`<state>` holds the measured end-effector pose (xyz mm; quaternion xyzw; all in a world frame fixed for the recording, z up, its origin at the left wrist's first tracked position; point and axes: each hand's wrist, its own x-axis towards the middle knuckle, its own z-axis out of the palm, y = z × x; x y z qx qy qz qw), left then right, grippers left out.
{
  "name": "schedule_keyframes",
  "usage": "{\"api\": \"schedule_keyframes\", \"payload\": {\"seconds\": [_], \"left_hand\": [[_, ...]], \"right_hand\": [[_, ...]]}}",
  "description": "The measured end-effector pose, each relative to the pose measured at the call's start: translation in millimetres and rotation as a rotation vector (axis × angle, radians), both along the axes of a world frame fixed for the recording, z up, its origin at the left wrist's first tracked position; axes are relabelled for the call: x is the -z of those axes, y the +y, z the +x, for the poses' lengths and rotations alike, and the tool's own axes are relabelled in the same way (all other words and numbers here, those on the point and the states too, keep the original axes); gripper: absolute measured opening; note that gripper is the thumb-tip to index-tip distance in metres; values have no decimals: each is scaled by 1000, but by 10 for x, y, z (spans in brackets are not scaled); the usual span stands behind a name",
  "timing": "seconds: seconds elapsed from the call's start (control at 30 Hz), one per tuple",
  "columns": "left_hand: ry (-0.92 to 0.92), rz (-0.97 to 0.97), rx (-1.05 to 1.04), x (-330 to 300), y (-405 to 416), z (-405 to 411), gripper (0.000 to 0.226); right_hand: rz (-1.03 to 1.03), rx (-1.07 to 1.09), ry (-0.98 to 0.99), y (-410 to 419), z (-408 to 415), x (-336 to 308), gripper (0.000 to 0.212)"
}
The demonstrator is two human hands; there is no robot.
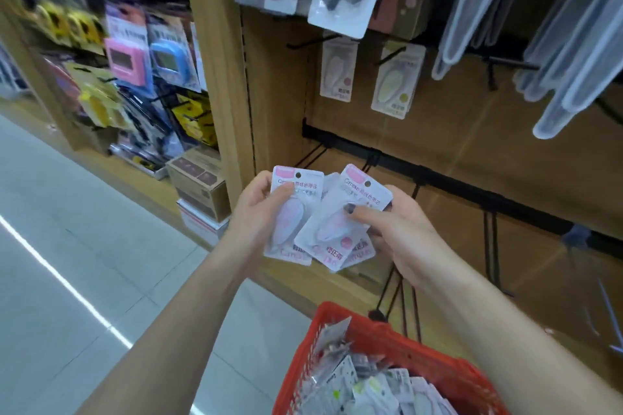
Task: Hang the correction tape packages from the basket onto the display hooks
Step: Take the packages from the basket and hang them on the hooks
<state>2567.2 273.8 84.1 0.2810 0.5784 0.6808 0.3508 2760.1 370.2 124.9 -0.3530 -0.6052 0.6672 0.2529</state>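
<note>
Display panel [455,152] with black hooks [391,55], red basket [377,344] of packages below.
Left hand [259,212] grips one pink correction tape package [293,209]; right hand [401,232] holds a fanned stack of pink packages [340,222], thumb pressed on top, in front of the lower hooks.

Both my forearms are bare right up to the bottom edge of the view, with no sleeve, watch or bracelet on them. My left hand [258,212] wears no ring. My right hand [397,232] has dark polish on the thumbnail, and I see no ring there either.
</note>
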Motion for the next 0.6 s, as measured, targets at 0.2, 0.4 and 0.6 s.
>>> {"api": "schedule_keyframes", "payload": {"seconds": [0.2, 0.4, 0.6], "left_hand": [[-248, 113, -67, 13, 50, -251, 17], [-257, 97, 114, 29, 102, -296, 26], [-109, 29, -111, 9, 196, -356, 16]], "right_hand": [[74, -65, -49, 46, -339, 26, 23], [-85, -204, 105, 140, -466, 48, 42], [-14, -240, 63, 185, -555, -10, 41]]}}
